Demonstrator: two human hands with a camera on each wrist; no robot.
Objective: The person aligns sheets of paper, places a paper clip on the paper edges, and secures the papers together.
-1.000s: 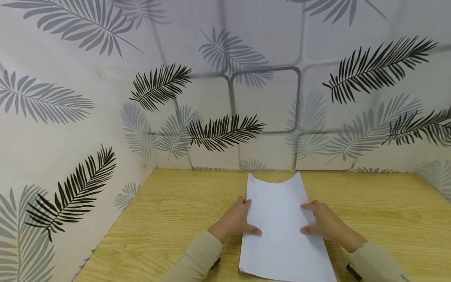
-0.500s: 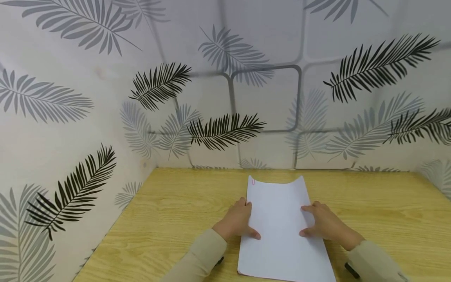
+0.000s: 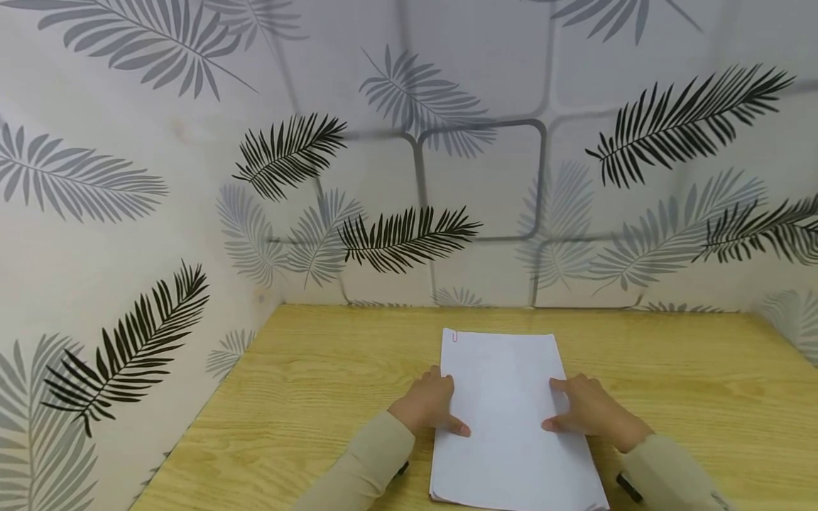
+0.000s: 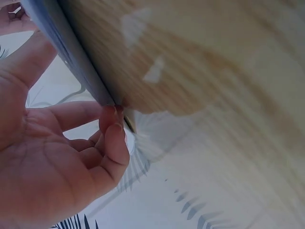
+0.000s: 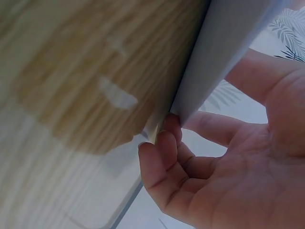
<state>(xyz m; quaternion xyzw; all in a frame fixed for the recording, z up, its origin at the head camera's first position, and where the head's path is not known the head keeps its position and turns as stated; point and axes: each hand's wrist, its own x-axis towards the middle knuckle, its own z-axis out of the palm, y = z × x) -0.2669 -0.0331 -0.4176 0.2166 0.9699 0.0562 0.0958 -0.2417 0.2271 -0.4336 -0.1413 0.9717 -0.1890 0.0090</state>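
Observation:
A thick stack of white paper (image 3: pixel 501 419) lies lengthwise on the wooden table. Near its far left corner sits a small pink paper clip (image 3: pixel 455 336). My left hand (image 3: pixel 429 403) grips the stack's left side, thumb on the top sheet and fingers at the edge. Opposite it, my right hand (image 3: pixel 586 411) holds the right side the same way. In the left wrist view, curled fingertips (image 4: pixel 113 119) touch the lower edge of the stack (image 4: pixel 78 57). The right wrist view shows bent fingers (image 5: pixel 167 143) at the bottom of the stack's side (image 5: pixel 209 57).
The light wood table (image 3: pixel 332 369) runs back to a wall covering (image 3: pixel 479 184) with leaf prints. Another patterned wall (image 3: pixel 96 248) stands along the left. Dark straps show under both sleeves, one of them a black strap (image 3: pixel 629 487) at the right.
The far end of the paper, which curved up at its corners, now lies flat and straight. Both hands have shifted slightly toward me and still hold the sides.

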